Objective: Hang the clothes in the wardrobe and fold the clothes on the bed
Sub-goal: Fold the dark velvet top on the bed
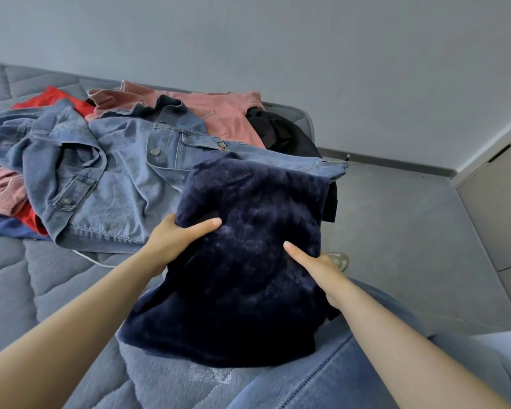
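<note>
A dark navy fleece garment (pixel 248 261), folded into a thick pad, is held up over the bed's near edge. My left hand (pixel 177 234) grips its left side, thumb on top and fingers hidden beneath. My right hand (pixel 316 261) holds the right side the same way, thumb lying on the fleece. Behind it on the grey quilted bed (pixel 27 278) lies a heap: two blue denim jackets (pixel 109 178), a pink garment (pixel 219 113), a red one (pixel 50 98) and a black one (pixel 281 131).
More pink, red and blue cloth (pixel 3 199) is bunched at the left edge. To the right is grey floor (pixel 401 219) with a shoe (pixel 340 259) showing, and a beige cabinet door (pixel 502 208) stands at the far right. My denim-clad leg (pixel 322 376) fills the bottom.
</note>
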{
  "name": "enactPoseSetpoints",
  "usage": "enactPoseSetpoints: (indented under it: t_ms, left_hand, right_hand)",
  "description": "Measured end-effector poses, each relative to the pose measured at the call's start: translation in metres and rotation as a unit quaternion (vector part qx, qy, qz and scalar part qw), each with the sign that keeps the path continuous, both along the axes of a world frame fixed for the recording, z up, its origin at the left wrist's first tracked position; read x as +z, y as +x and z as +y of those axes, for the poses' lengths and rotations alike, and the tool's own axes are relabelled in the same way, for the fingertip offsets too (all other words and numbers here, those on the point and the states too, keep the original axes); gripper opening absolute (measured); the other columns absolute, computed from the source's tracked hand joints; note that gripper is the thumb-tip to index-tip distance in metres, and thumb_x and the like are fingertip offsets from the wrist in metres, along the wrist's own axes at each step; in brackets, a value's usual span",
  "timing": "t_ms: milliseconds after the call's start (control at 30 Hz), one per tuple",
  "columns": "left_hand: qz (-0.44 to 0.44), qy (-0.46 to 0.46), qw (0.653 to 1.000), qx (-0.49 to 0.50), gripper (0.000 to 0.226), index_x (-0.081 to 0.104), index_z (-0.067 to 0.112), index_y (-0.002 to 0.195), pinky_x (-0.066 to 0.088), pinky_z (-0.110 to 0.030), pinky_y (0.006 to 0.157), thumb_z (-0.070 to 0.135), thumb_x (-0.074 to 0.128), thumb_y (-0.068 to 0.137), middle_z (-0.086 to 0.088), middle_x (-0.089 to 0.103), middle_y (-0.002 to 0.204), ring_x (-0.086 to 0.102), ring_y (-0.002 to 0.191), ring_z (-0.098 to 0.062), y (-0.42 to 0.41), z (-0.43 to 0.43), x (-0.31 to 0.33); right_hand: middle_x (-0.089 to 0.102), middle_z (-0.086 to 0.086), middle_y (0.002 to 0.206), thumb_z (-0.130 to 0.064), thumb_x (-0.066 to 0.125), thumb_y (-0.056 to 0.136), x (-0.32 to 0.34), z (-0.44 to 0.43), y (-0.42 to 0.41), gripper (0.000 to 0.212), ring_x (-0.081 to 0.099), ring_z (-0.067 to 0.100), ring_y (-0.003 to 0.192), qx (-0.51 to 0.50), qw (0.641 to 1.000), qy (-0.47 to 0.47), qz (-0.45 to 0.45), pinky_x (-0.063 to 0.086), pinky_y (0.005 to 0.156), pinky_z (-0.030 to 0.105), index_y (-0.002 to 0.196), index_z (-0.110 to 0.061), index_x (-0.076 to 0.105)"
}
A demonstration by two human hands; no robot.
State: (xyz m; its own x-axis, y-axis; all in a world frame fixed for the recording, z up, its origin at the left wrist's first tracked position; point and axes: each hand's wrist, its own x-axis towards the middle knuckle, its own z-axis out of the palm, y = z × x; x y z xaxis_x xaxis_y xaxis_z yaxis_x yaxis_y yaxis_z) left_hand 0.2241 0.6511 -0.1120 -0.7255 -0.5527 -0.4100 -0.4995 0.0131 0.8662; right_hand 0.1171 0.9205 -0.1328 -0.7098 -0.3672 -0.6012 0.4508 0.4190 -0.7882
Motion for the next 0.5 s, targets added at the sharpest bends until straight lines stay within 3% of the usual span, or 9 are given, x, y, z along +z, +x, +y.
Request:
enactPoseSetpoints:
  t_ms: [67,167,233,267,333,433,500]
  left_hand:
    - [0.018,-0.006,1.0,-0.005,0.078,0.069,0.031,0.101,0.055,-0.03,0.083,0.069,0.086,0.035,0.015,0.074,0.091,0.071,0.086,-0.007,-0.002,0.001,0.008]
    - [0.057,-0.01,0.998,-0.014,0.072,0.07,0.032,0.102,0.055,-0.029,0.081,0.06,0.089,0.038,0.015,0.074,0.091,0.071,0.083,-0.004,-0.007,0.006,0.025]
    - [0.083,-0.006,0.996,-0.026,0.068,0.069,0.034,0.102,0.054,-0.027,0.079,0.056,0.09,0.041,0.016,0.074,0.092,0.071,0.083,-0.003,-0.009,0.01,0.041]
    - [0.097,-0.005,0.995,-0.034,0.064,0.069,0.035,0.101,0.053,-0.027,0.078,0.055,0.089,0.043,0.016,0.074,0.093,0.071,0.083,-0.003,-0.011,0.013,0.05]
    - [0.129,-0.005,0.991,-0.043,0.055,0.069,0.034,0.099,0.052,-0.025,0.075,0.048,0.088,0.05,0.014,0.074,0.093,0.071,0.084,-0.005,-0.013,0.019,0.067]
    - [0.177,-0.003,0.983,-0.043,0.036,0.07,0.027,0.097,0.054,-0.022,0.068,0.028,0.085,0.065,0.007,0.075,0.089,0.072,0.082,-0.012,-0.016,0.024,0.098]
    - [0.2,0.005,0.978,-0.06,0.036,0.07,0.023,0.1,0.054,-0.028,0.071,0.019,0.084,0.068,0.001,0.076,0.091,0.073,0.084,-0.018,-0.015,0.025,0.121]
  right_hand:
    - [0.063,-0.027,0.062,-0.063,0.079,0.055,0.005,0.001,-0.003,0.046,0.058,-0.009,0.055,-0.004,0.999,-0.01,-0.04,0.041,0.039,0.005,0.082,-0.038,0.051]
    - [0.06,-0.021,0.051,-0.059,0.081,0.057,0.014,0.009,-0.007,0.045,0.057,-0.004,0.049,-0.019,0.999,-0.003,-0.033,0.042,0.042,0.008,0.077,-0.032,0.049]
    - [0.072,-0.016,0.068,-0.064,0.083,0.052,0.022,0.016,-0.008,0.057,0.068,-0.002,0.063,-0.01,0.999,-0.024,-0.023,0.051,0.055,0.011,0.092,-0.029,0.062]
    - [0.075,-0.013,0.085,-0.068,0.083,0.045,0.028,0.018,-0.009,0.074,0.071,0.005,0.081,-0.007,0.999,-0.029,-0.012,0.055,0.073,0.019,0.104,-0.028,0.066]
    - [0.072,-0.007,0.11,-0.075,0.082,0.038,0.041,0.024,-0.01,0.091,0.064,0.018,0.11,-0.022,0.999,-0.033,0.028,0.046,0.103,0.038,0.116,-0.031,0.066]
    - [0.07,-0.009,0.117,-0.077,0.081,0.037,0.061,0.028,-0.009,0.094,0.059,0.016,0.118,-0.024,0.996,-0.068,0.049,0.039,0.111,0.041,0.119,-0.033,0.065]
    - [0.068,-0.009,0.121,-0.076,0.082,0.037,0.067,0.025,-0.003,0.1,0.058,0.015,0.12,-0.023,0.995,-0.092,0.04,0.037,0.112,0.041,0.124,-0.031,0.062]
